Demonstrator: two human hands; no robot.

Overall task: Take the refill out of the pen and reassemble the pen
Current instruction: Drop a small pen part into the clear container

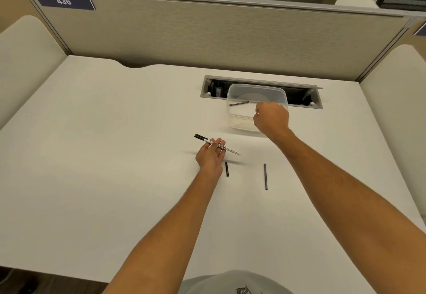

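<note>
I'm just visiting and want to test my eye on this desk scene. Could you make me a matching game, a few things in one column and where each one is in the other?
Things:
1. white marker pen
2. thin dark rod
3. clear plastic tub
4. short black piece

Places:
A. at the far side of the desk, under the closed right hand
B. lying on the desk just right of the left wrist
C. resting across the fingers of the left hand
D. lying alone on the desk between the two forearms

Pairs: 1-C, 2-D, 3-A, 4-B
</note>
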